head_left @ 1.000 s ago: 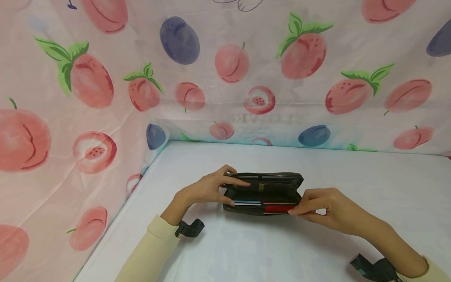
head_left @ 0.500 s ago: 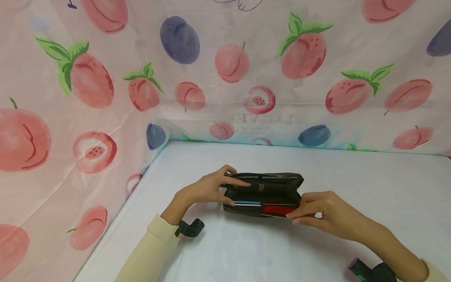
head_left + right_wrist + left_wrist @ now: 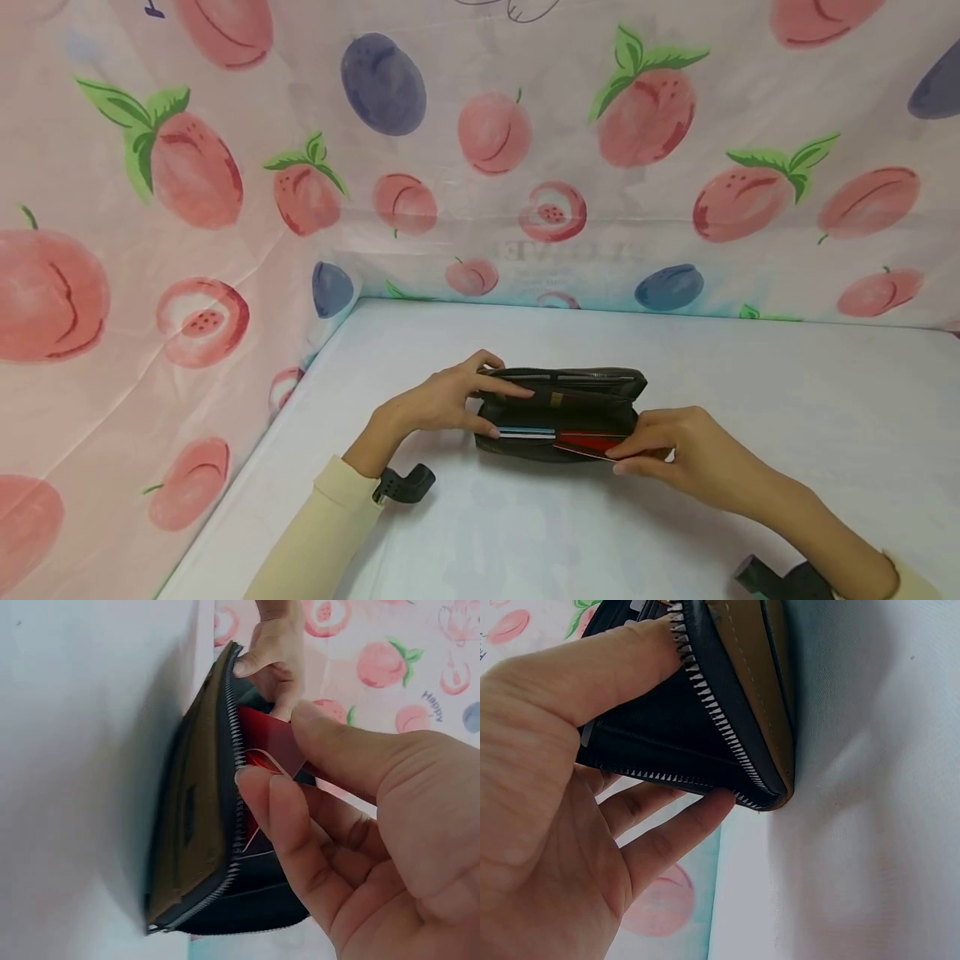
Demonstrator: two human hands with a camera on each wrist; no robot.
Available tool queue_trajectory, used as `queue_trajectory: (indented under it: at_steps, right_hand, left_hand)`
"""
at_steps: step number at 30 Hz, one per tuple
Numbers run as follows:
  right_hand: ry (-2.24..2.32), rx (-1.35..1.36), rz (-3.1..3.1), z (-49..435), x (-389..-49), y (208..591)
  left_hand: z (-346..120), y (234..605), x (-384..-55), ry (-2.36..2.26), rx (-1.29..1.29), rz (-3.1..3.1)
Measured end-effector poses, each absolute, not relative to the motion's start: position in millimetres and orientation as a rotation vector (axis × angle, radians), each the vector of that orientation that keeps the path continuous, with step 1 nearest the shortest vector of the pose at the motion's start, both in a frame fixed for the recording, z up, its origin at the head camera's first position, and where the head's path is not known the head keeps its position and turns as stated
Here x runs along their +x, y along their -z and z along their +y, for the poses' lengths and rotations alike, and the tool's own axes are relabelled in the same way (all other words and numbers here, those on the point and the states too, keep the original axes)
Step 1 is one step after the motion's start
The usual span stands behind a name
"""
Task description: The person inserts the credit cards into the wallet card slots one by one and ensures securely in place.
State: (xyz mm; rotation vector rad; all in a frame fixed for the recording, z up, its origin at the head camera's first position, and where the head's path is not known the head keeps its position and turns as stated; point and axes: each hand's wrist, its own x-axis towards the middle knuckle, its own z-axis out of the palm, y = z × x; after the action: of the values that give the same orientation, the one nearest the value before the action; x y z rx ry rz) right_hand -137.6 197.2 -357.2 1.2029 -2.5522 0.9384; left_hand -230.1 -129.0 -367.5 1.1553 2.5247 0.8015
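Note:
A dark zip-around wallet stands unzipped on the table, its mouth spread. My left hand grips its left end. In the left wrist view, the thumb lies at one toothed zipper edge and the other fingers reach the opposite edge. My right hand is at the wallet's right front. Its thumb and fingertips pinch a red card that sticks up past the zipper, with a pale-edged piece beside it. From the head view the card slants out over the front edge. White and blue card edges show in the left slots.
The white tabletop surrounds the wallet. A fruit-print cloth hangs behind and along the left side. Black wrist cameras sit on the left wrist and the right wrist.
My right hand has shifted slightly left and toward me, and the red card's lower edge now tilts out over the wallet's front. The left hand and wallet have stayed in place.

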Motion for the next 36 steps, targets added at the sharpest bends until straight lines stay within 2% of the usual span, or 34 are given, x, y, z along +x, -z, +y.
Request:
queue_trajectory:
  at_steps: [23,36]
  right_hand:
    - [-0.938,1.217,-2.660,200,-138,353]
    - [-0.932,1.172,-2.765,218,-147,354]
  left_hand:
    - [-129,368,-231,-0.791,1.107,2.531]
    - [-129,366,-229,-0.735,1.197,2.551]
